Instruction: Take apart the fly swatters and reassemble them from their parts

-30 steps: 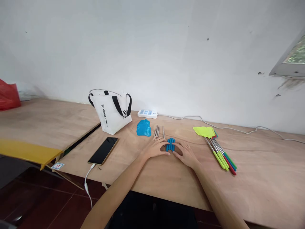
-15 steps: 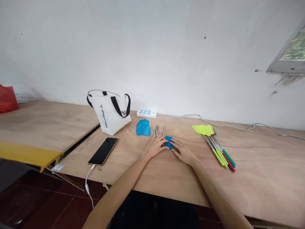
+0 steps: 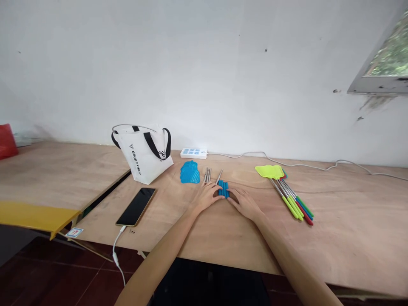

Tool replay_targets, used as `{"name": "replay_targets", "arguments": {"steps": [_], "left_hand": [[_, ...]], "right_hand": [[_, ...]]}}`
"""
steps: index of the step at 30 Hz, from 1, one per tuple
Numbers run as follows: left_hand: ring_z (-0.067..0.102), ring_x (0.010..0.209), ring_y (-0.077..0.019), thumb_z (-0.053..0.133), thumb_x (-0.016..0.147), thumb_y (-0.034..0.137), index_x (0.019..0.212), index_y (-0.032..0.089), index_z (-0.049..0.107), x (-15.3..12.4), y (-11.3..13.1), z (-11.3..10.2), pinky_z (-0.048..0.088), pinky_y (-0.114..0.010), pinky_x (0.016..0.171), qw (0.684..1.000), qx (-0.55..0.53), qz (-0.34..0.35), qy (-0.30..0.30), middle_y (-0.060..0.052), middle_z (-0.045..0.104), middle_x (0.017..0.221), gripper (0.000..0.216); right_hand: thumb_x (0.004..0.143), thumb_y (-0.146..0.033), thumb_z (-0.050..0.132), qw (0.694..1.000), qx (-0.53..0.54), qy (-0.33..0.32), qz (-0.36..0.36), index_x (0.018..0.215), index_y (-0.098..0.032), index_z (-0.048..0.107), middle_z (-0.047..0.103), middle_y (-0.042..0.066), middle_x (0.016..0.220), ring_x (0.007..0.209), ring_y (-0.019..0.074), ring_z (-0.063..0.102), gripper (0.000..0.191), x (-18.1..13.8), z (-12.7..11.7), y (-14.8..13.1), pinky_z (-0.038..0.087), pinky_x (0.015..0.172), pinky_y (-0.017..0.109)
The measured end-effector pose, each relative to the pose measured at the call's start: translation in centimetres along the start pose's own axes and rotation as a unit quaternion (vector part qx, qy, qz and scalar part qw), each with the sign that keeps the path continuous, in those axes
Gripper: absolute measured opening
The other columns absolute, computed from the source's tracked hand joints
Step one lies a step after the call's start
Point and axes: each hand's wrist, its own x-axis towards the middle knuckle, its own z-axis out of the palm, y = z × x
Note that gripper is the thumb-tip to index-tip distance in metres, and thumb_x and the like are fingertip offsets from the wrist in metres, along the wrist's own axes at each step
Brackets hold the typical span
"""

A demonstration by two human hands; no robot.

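Note:
Several blue handles (image 3: 223, 188) lie bunched side by side on the wooden table (image 3: 344, 229), their thin metal rods (image 3: 208, 174) running back toward a stack of blue swatter heads (image 3: 190, 172). My left hand (image 3: 208, 196) rests flat at the left of the handles, fingers stretched and touching them. My right hand (image 3: 244, 202) lies flat at their right side, fingertips against the handles. Neither hand grips anything.
A white tote bag (image 3: 144, 151) stands at the back left, a phone (image 3: 136, 206) on a cable lies in front of it. A power strip (image 3: 193, 153) sits by the wall. Assembled fly swatters (image 3: 287, 191) with coloured handles lie to the right.
Both hands have closed in on the blue handles, pushing them together. One metal rod now lies slanted. The camera has tilted slightly.

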Motion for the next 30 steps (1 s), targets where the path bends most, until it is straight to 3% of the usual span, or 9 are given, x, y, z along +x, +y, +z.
{"name": "replay_targets", "arguments": {"steps": [5,9,12,15,18,21,24,30], "left_hand": [[0.061,0.113,-0.0236,0.041,0.105,0.027,0.116,0.025,0.067,-0.2,0.0,-0.1,0.038,-0.042,0.105,0.999,0.019,-0.024,0.023,-0.004,0.072,0.115,0.028],[0.059,0.116,-0.0264,0.048,0.099,0.023,0.118,0.023,0.067,-0.1,-0.1,0.0,0.040,-0.043,0.105,0.997,0.048,-0.057,0.009,-0.008,0.070,0.117,0.027],[0.058,0.115,-0.0277,0.048,0.099,0.025,0.116,0.021,0.068,0.1,-0.2,0.3,0.044,-0.042,0.102,0.994,0.064,-0.092,-0.001,-0.009,0.068,0.114,0.027],[0.058,0.115,-0.0281,0.043,0.099,0.018,0.116,0.021,0.068,0.3,-0.2,0.5,0.046,-0.042,0.101,0.991,0.073,-0.112,0.002,-0.011,0.066,0.112,0.031],[0.057,0.118,-0.0298,0.044,0.093,0.009,0.119,0.019,0.067,0.3,0.0,0.6,0.045,-0.045,0.105,0.989,0.083,-0.121,-0.001,-0.013,0.065,0.116,0.037],[0.056,0.122,-0.0314,0.044,0.088,0.004,0.120,0.018,0.066,0.5,0.5,0.5,0.045,-0.046,0.105,0.986,0.094,-0.135,-0.003,-0.014,0.064,0.121,0.042],[0.055,0.123,-0.0320,0.043,0.086,0.002,0.122,0.018,0.065,0.7,1.1,0.3,0.046,-0.046,0.104,0.983,0.102,-0.151,0.002,-0.014,0.065,0.123,0.045],[0.056,0.119,-0.0336,0.042,0.091,0.008,0.120,0.013,0.067,0.8,2.3,-0.2,0.047,-0.046,0.099,0.972,0.110,-0.205,-0.001,-0.018,0.065,0.123,0.038]], "right_hand": [[0.104,-0.041,0.040,1.000,-0.023,0.010,-0.003,0.137,-0.027,0.056,0.065,0.008,0.136,0.128,0.0219,0.058,0.039,0.0,0.2,0.0,0.042,0.109,0.043],[0.104,-0.035,0.036,0.996,-0.063,0.056,0.025,0.139,-0.026,0.056,0.064,0.009,0.137,0.129,0.0226,0.056,0.041,-0.4,-0.5,1.0,0.040,0.110,0.044],[0.102,-0.029,0.036,0.983,-0.117,0.113,0.091,0.136,-0.023,0.058,0.062,0.011,0.139,0.129,0.0246,0.055,0.042,-1.8,-2.4,3.1,0.038,0.109,0.044],[0.101,-0.028,0.035,0.948,-0.189,0.149,0.210,0.133,-0.021,0.059,0.062,0.012,0.137,0.128,0.0268,0.054,0.041,-4.2,-5.1,5.8,0.039,0.105,0.044],[0.100,-0.035,0.037,0.901,-0.262,0.099,0.330,0.131,-0.020,0.059,0.063,0.016,0.127,0.121,0.0313,0.056,0.041,-6.8,-7.4,8.0,0.042,0.098,0.047],[0.098,-0.037,0.040,0.876,-0.293,0.013,0.383,0.126,-0.018,0.061,0.061,0.018,0.122,0.117,0.0322,0.057,0.040,-8.4,-8.6,9.1,0.044,0.093,0.047],[0.095,-0.032,0.041,0.876,-0.276,-0.035,0.394,0.128,-0.018,0.060,0.059,0.019,0.125,0.121,0.0322,0.056,0.041,-8.4,-8.8,9.4,0.045,0.094,0.047],[0.093,-0.036,0.042,0.881,-0.207,-0.072,0.420,0.142,-0.019,0.050,0.053,0.021,0.139,0.130,0.0352,0.051,0.052,-6.6,-8.7,9.9,0.043,0.099,0.052]]}}
